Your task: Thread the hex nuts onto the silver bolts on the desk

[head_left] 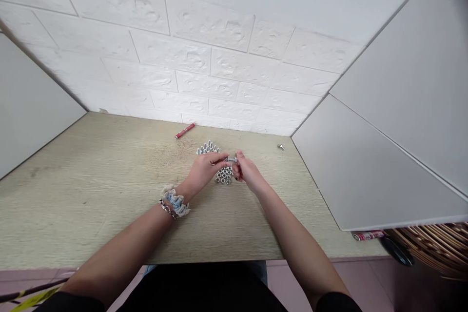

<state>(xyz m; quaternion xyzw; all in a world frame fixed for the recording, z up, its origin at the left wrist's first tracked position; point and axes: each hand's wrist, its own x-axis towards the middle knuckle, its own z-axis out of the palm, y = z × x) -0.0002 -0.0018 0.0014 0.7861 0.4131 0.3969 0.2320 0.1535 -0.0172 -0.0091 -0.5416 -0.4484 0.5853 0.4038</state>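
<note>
Between my hands, over the table, a silver bolt lies roughly level. My left hand pinches its left end, where a nut seems to sit, partly hidden by the fingers. The fingers of my right hand are closed on the bolt's right end. Just behind my left hand a group of upright bolts stands close together. Several loose nuts lie in rows on the table below and between the hands.
A red marker-like stick lies on the wooden table near the brick-patterned wall. A small metal piece is at the back right. White panels border the right side, with a woven basket beyond.
</note>
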